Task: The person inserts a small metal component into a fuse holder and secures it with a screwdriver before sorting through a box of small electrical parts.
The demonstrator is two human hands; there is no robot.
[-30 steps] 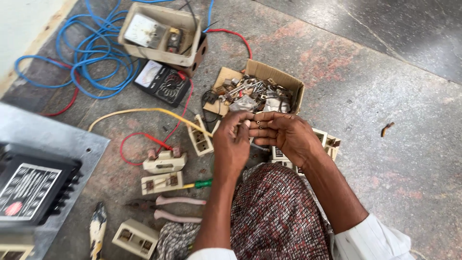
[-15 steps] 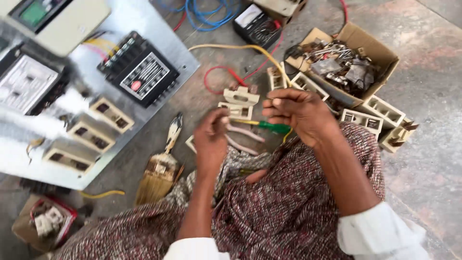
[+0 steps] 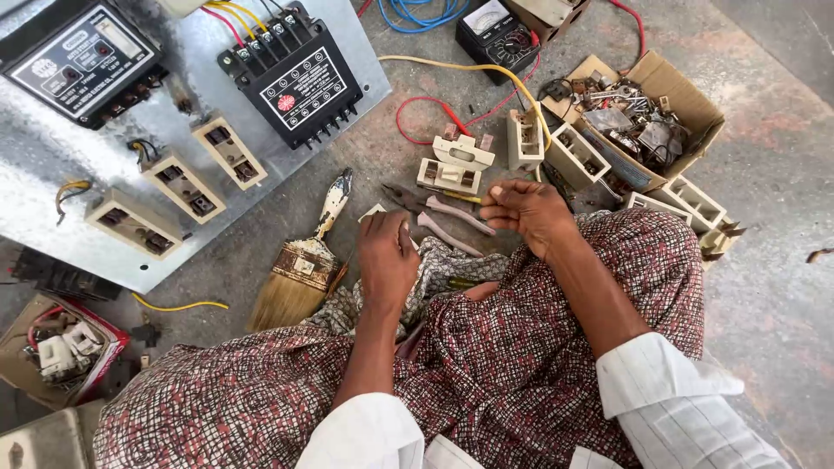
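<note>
Pliers [image 3: 439, 215]: lying on the grey floor between the two hands, dark metal jaws pointing up-left, two pale, worn handles spread apart toward the lower right
Right hand [image 3: 528, 211]: fingers curled in, fingertips pinched on a thin yellowish piece just beside the pliers' handles; what that piece is cannot be told
Left hand [image 3: 387, 254]: palm down, fingers bent over a small cream block [image 3: 373, 211] at the edge of the patterned cloth; whether it grips the block cannot be told
Cream fuse holders [image 3: 456, 163]: two stacked pieces on the floor just above the pliers, more of them toward the cardboard box
Cardboard box [image 3: 691, 102]: open, upper right, filled with mixed metal and plastic parts
Paintbrush [image 3: 304, 260]: left of the left hand, bristles toward the lower left, handle flecked with paint
Metal panel [image 3: 52, 187]: upper left, carrying black boxes with wired terminals and cream holders
Wires [image 3: 426, 108]: red and yellow, looping across the floor above the fuse holders
</note>
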